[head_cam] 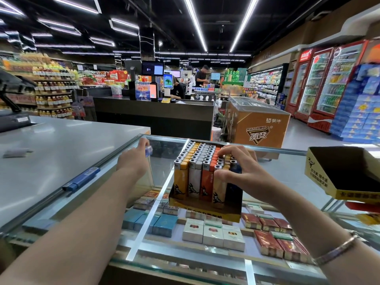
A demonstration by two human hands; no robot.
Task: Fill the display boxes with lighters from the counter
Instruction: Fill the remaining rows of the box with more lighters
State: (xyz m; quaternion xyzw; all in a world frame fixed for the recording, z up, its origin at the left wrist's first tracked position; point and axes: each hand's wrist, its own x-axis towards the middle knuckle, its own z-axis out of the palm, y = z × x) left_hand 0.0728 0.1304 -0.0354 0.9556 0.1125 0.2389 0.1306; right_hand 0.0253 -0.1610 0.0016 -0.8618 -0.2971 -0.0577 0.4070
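Lighters [197, 173] in the centre box stood in rows of yellow, white, orange, cream and dark blue, each with a black animal logo low on the body. Display box [205, 210] was yellow with black print. Empty box [320, 173] at right: yellow outside, black inside. Lighter [81, 179] at left was blue. Freezer [261, 128] behind was orange.

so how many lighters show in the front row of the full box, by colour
Front row of the display box, by colour:
yellow lighter: 1
white lighter: 1
orange lighter: 1
cream-yellow lighter: 1
dark blue lighter: 1
Total: 5
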